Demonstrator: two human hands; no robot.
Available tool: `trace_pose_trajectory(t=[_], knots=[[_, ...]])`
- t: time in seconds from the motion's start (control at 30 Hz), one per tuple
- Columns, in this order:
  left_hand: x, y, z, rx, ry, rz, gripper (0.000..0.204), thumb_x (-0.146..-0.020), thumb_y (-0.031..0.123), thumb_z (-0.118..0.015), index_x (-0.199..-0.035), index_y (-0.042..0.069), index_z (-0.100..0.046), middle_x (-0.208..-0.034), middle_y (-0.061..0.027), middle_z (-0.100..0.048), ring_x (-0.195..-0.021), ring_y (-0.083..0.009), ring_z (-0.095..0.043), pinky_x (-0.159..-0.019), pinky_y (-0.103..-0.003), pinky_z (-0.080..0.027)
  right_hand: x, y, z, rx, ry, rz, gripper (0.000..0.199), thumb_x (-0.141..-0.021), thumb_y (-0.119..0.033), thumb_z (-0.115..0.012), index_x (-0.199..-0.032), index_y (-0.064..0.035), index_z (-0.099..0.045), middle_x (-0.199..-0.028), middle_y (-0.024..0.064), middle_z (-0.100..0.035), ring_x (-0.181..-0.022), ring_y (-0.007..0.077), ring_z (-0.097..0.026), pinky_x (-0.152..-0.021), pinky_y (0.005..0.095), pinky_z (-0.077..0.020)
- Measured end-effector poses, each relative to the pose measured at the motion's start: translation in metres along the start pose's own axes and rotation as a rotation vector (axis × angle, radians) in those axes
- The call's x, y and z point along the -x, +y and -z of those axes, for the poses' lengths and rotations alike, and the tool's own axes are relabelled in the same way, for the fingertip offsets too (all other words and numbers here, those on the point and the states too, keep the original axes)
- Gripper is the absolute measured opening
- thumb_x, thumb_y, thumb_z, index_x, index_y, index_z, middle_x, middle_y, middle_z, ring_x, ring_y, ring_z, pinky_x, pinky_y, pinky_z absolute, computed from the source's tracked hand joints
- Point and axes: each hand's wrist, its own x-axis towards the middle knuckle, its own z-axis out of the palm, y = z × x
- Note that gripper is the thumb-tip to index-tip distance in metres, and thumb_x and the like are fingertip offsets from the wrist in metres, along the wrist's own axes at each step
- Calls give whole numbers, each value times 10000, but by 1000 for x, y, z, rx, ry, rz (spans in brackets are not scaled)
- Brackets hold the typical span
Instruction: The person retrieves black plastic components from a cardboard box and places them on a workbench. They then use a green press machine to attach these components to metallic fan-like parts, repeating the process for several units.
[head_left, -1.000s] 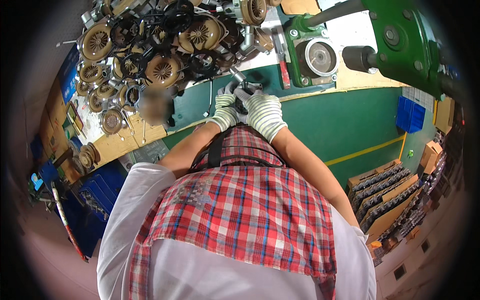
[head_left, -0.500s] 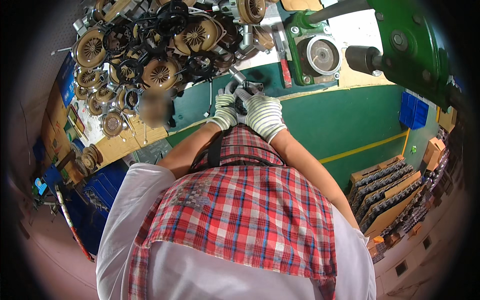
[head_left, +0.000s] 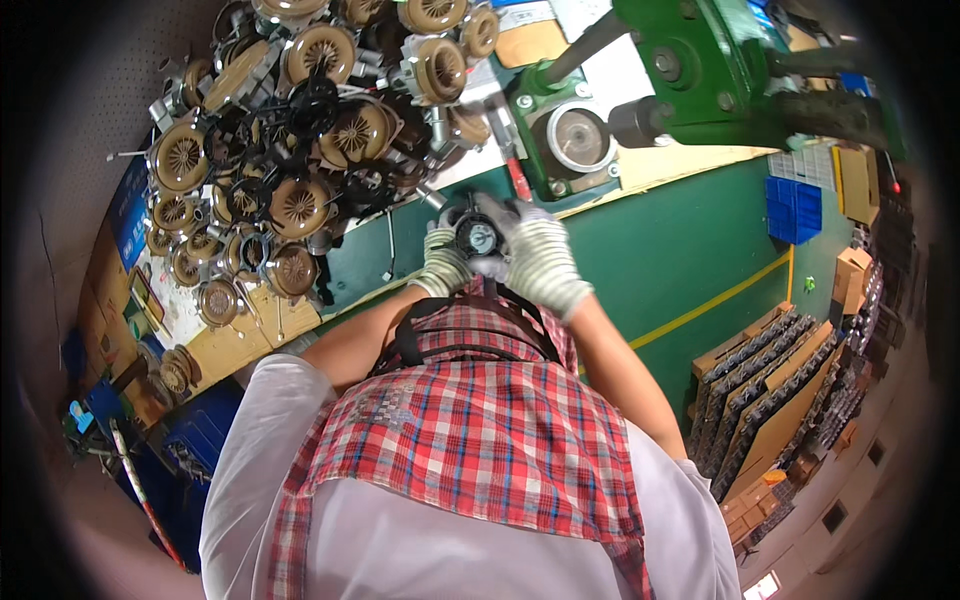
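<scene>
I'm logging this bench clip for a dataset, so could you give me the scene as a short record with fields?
setting: green workbench seen from above
left hand: gloved left hand grips the small round black part from the left
right hand: gloved right hand closed on the same part from the right
behind hands: pile of round brown and black fan-like parts
machine: green press at upper right
clothing: red plaid apron

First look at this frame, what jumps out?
The heap of brown round fan-like parts piled on the bench at upper left. Just below it, at centre, the gloved left hand and right hand close together on a small dark round part. At upper right stands a green machine.
</scene>
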Motion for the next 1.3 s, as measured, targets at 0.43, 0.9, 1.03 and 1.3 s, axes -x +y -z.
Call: trace_pose_trajectory(t=[0.43, 0.9, 1.03, 1.3], knots=[[-162, 21, -153, -1294, 82, -902, 493, -797, 284, -648, -1237, 87, -546, -1202, -147, -578, -1161, -312, -502, -1062, -392, -341, -14, 150, 401, -573, 677, 67, 387, -928, -275, -602, -1179, 19, -577, -983, 56, -655, -894, 154, -598, -843, 307, -475], [-140, 36, -188, -1519, 181, -852, 372, -825, 233, -574, -1173, 104, -604, -1203, -161, -601, -1176, -326, -509, -1025, -413, -363, 169, 58, 420, 348, 775, 138, 275, -964, -255, -513, -1034, -12, -618, -851, 117, -656, -744, 241, -642, -642, 330, -508], [-133, 39, -185, -1619, 75, -655, 300, -859, 178, -519, -1119, 71, -626, -1094, -142, -661, -1029, -297, -602, -876, -358, -462, 237, 90, 303, 159, 447, -256, 191, -950, -175, -525, -1083, -60, -599, -831, 127, -654, -690, 251, -646, -587, 357, -523], [-120, 42, -196, -1297, -21, -582, 298, -815, 91, -608, -1110, 56, -634, -1073, -141, -676, -1010, -282, -617, -858, -363, -468, 210, 90, 289, -286, 72, -556, 376, -904, -139, -565, -1240, -16, -451, -745, 203, -612, -640, 362, -635, -598, 404, -509]])
